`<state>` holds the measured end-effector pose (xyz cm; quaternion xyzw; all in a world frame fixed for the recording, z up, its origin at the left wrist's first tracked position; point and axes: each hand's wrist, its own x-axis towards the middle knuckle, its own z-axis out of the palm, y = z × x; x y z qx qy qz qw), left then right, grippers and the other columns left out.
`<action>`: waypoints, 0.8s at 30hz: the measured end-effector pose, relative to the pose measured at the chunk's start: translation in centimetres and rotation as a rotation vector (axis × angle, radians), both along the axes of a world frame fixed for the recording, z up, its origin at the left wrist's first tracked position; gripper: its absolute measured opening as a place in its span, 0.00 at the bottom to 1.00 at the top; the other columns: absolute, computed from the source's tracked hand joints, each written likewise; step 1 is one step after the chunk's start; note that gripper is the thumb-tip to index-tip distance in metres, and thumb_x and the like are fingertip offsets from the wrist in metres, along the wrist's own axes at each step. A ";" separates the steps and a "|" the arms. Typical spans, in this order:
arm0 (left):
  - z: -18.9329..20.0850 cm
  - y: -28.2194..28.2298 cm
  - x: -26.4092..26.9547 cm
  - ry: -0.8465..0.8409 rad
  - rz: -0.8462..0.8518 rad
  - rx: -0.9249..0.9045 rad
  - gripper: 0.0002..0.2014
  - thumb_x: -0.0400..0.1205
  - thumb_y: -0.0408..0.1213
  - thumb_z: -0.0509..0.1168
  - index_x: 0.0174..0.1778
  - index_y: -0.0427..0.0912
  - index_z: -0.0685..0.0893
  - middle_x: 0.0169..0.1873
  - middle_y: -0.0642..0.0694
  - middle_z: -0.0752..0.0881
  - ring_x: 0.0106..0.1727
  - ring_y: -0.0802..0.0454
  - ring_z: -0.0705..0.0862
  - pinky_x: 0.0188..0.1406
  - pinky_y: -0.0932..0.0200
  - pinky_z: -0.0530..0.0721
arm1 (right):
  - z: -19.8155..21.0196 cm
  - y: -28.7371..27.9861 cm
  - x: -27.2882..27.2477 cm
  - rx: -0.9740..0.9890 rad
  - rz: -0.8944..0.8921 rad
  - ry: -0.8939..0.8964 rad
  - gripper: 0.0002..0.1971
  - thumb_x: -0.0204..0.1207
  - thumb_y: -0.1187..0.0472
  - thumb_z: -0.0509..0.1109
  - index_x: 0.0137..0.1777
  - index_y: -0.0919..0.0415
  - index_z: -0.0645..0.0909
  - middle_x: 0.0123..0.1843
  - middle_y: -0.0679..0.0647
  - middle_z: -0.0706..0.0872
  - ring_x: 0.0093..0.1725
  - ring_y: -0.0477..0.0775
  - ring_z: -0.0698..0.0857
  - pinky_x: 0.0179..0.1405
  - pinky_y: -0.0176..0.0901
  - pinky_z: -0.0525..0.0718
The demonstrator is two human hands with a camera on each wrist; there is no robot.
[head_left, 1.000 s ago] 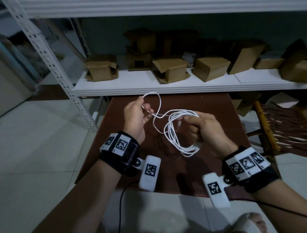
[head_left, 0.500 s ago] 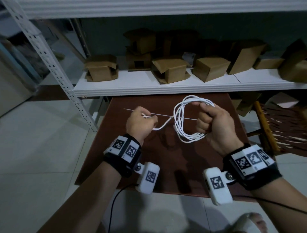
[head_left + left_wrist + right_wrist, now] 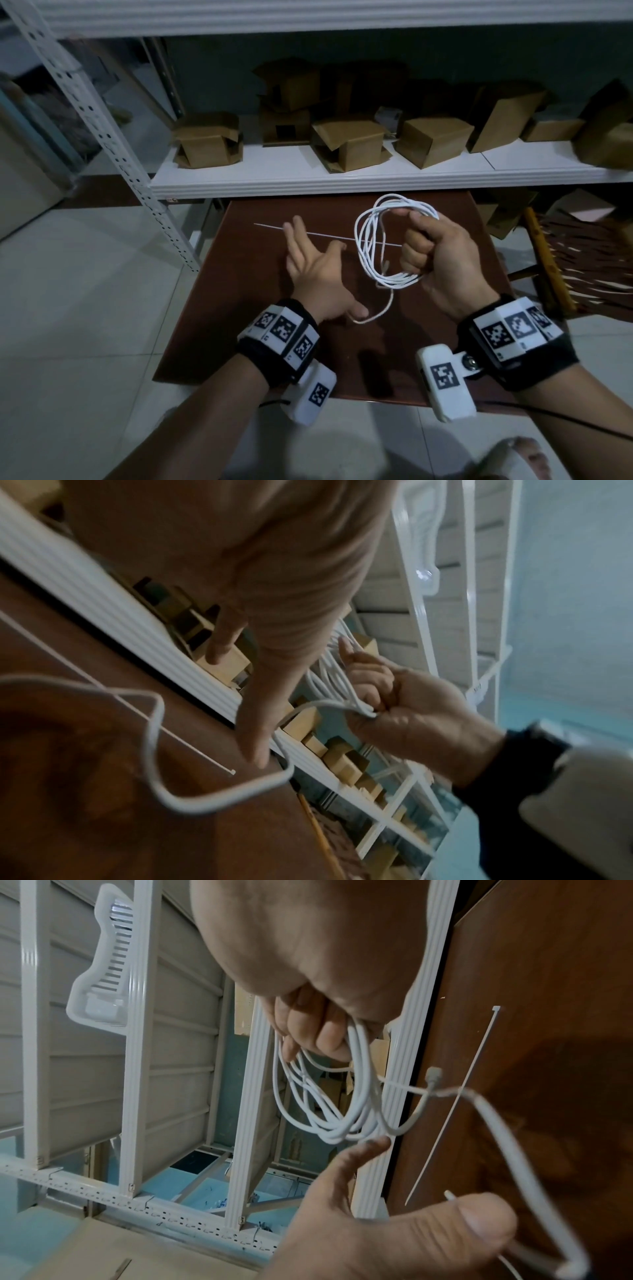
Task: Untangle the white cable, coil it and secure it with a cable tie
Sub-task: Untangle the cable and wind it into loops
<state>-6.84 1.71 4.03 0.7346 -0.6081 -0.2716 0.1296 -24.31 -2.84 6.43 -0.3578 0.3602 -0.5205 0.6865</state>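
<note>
Fingers [image 3: 416, 251] of right hand [image 3: 442, 260] hide part of coiled white cable [image 3: 368, 246].

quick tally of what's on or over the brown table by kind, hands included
hands: 2, left hand and right hand
white cable: 1, coiled, gripped by the right hand
cable tie: 1, lying flat on the brown table
total: 4

white cable [image 3: 371, 240], brown table [image 3: 212, 308].
</note>
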 end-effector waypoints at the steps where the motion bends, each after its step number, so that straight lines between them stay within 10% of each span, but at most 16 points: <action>1: -0.3 -0.1 0.0 0.029 -0.060 -0.029 0.53 0.62 0.45 0.90 0.82 0.50 0.70 0.89 0.35 0.25 0.88 0.37 0.20 0.92 0.36 0.42 | 0.0 0.1 0.2 -0.001 0.009 0.000 0.13 0.90 0.64 0.59 0.58 0.68 0.85 0.22 0.45 0.58 0.18 0.44 0.56 0.21 0.38 0.53; 3: -0.7 -0.3 0.2 0.216 -0.131 -0.125 0.46 0.69 0.31 0.80 0.85 0.41 0.68 0.92 0.34 0.52 0.94 0.35 0.46 0.92 0.44 0.55 | 0.0 0.4 0.5 0.002 0.027 -0.005 0.13 0.90 0.64 0.59 0.60 0.69 0.84 0.22 0.45 0.58 0.19 0.44 0.55 0.22 0.39 0.51; 6: -1.3 -0.7 0.1 0.549 0.102 -0.362 0.23 0.69 0.32 0.63 0.62 0.45 0.83 0.59 0.41 0.90 0.64 0.42 0.88 0.67 0.50 0.84 | 0.1 0.7 0.8 0.009 0.053 -0.006 0.13 0.90 0.65 0.59 0.59 0.69 0.84 0.22 0.46 0.57 0.18 0.43 0.55 0.23 0.39 0.49; 8: -1.0 -1.2 0.1 0.859 0.358 -0.501 0.15 0.71 0.31 0.60 0.50 0.45 0.84 0.52 0.38 0.93 0.58 0.41 0.92 0.69 0.39 0.87 | 0.3 0.8 0.9 0.012 0.069 -0.010 0.13 0.90 0.65 0.59 0.55 0.67 0.86 0.21 0.46 0.58 0.18 0.43 0.55 0.24 0.40 0.48; 11: 0.7 -1.5 0.6 1.197 0.497 -0.457 0.10 0.86 0.26 0.60 0.59 0.35 0.85 0.62 0.37 0.92 0.70 0.44 0.89 0.80 0.40 0.80 | 0.5 1.0 1.0 -0.001 0.097 -0.004 0.14 0.90 0.65 0.59 0.52 0.66 0.87 0.22 0.46 0.57 0.18 0.43 0.55 0.24 0.40 0.49; 17: 2.6 -1.1 1.3 1.153 0.084 -0.532 0.24 0.90 0.51 0.60 0.77 0.41 0.83 0.75 0.49 0.86 0.79 0.59 0.80 0.80 0.57 0.73 | 0.7 1.2 1.2 -0.010 0.185 -0.014 0.14 0.90 0.65 0.58 0.54 0.66 0.87 0.21 0.45 0.57 0.18 0.43 0.55 0.23 0.39 0.49; 21: 2.8 -0.7 1.3 1.173 -0.053 -0.499 0.25 0.88 0.47 0.65 0.70 0.29 0.83 0.66 0.34 0.90 0.70 0.38 0.88 0.78 0.44 0.80 | 0.8 1.5 1.4 -0.022 0.214 -0.013 0.13 0.89 0.66 0.59 0.53 0.66 0.86 0.21 0.46 0.58 0.18 0.44 0.54 0.23 0.41 0.48; 24: 2.5 -0.5 0.6 1.117 -0.038 -0.473 0.18 0.85 0.36 0.72 0.64 0.24 0.84 0.49 0.37 0.92 0.50 0.44 0.92 0.57 0.56 0.88 | 0.8 1.5 1.2 -0.021 0.171 0.010 0.13 0.89 0.66 0.59 0.53 0.67 0.85 0.21 0.47 0.57 0.18 0.44 0.55 0.23 0.41 0.49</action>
